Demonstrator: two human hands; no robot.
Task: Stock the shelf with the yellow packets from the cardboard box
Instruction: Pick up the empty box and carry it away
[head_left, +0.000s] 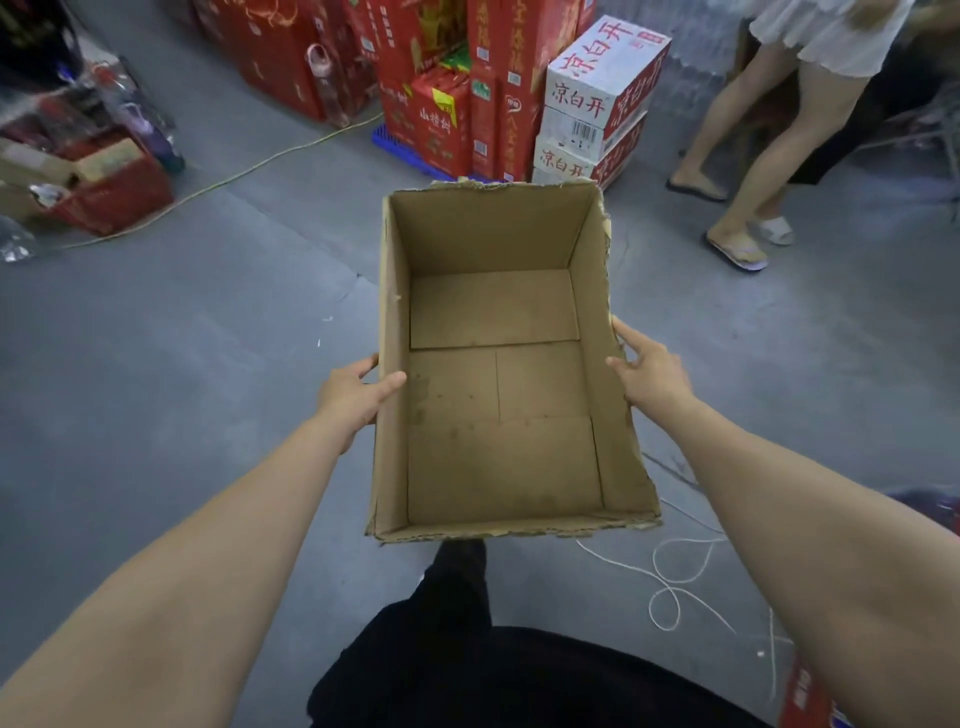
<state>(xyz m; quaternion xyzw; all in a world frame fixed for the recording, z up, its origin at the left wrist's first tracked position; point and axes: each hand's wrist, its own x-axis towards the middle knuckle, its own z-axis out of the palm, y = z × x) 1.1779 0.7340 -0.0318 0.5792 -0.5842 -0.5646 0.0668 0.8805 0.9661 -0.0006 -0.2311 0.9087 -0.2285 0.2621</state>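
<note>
While the left hand (353, 395) grips the left wall of the cardboard box (493, 467), thumb hooked over the rim and fingers outside, the right hand (649, 374) holds the right wall, its fingers partly hidden. Both sit about midway along the box's long axis, which runs straight away from the body. The box hangs above the grey floor (182, 364), open side up, and no yellow packets show inside; only bare cardboard is seen, so the stocking looks done. Open floor lies left; white string (675, 582) lies right, stacked red cartons (441, 119) and white cartons (592, 104) ahead, a bystander's legs (753, 156) far right.
</note>
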